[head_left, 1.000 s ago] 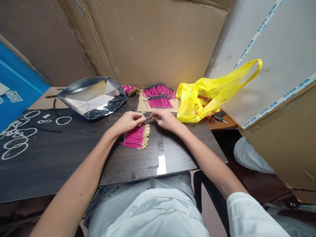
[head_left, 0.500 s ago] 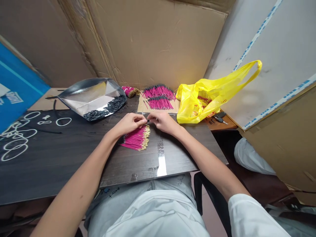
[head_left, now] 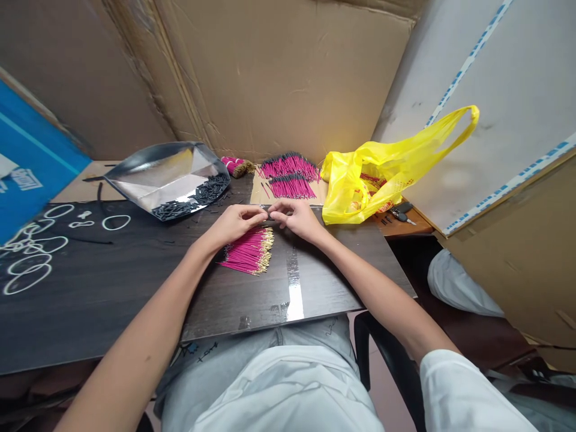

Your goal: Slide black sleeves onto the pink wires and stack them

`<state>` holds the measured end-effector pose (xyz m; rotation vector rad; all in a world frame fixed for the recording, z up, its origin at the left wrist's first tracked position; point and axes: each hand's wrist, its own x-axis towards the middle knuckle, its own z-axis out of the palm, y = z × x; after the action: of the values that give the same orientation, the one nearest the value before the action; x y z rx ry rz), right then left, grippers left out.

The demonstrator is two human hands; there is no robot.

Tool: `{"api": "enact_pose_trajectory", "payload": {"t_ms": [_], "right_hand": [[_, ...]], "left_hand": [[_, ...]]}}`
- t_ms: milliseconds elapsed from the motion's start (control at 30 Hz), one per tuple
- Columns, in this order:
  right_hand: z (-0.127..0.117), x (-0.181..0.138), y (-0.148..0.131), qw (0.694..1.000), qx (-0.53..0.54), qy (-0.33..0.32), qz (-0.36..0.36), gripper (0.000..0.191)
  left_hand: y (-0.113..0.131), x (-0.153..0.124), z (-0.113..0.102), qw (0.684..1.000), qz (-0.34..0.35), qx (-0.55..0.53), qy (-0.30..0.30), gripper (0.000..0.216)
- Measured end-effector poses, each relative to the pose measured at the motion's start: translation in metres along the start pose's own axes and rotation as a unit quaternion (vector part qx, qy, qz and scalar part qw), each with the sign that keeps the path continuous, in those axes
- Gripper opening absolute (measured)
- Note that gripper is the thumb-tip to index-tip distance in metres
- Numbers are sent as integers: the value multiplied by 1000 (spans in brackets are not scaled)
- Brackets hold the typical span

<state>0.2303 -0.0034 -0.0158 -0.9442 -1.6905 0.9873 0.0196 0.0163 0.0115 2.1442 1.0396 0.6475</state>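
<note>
My left hand [head_left: 243,223] is closed in a pinch over the top of a fanned pile of pink wires [head_left: 246,252] with gold-coloured ends. Close beside it, fingertip to fingertip, my right hand [head_left: 294,219] is curled with thumb and fingers together. Whatever the fingers hold is small and mostly hidden; only something dark shows between the fingertips. Behind the hands, two rows of pink wires with black ends [head_left: 292,187] lie on a piece of cardboard [head_left: 257,193].
Short black tubes [head_left: 193,198] fill one side of a dark scoop-shaped tray [head_left: 148,174]. White rubber bands [head_left: 27,278] lie at left. A tied pink bundle [head_left: 237,167] sits behind. At right are a yellow plastic bag [head_left: 346,198] and keys [head_left: 402,214]. Cardboard [head_left: 279,78] walls the back.
My fingertips have shifted slightly upward, and the right fingers have changed their bend. The black piece that showed between them is now less visible. The pile of wires looks the same.
</note>
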Motion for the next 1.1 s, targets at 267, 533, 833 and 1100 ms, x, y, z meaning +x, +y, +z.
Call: {"api": "enact_pose_trajectory", "payload": {"t_ms": [267, 533, 833, 1100], "right_hand": [[2, 6, 5, 984, 166, 13, 62, 14], [-2, 4, -1, 952, 266, -5, 152, 17], [-4, 2, -2, 931, 316, -42, 180, 17], [-4, 0, -1, 933, 311, -50, 175, 21]], "left_hand": [[8, -1, -3, 999, -36, 5, 11, 45], [15, -3, -6, 999, -17, -36, -16, 41], [9, -3, -4, 1000, -1, 8, -2, 39], [17, -4, -3, 999, 2, -37, -36, 38]]}}
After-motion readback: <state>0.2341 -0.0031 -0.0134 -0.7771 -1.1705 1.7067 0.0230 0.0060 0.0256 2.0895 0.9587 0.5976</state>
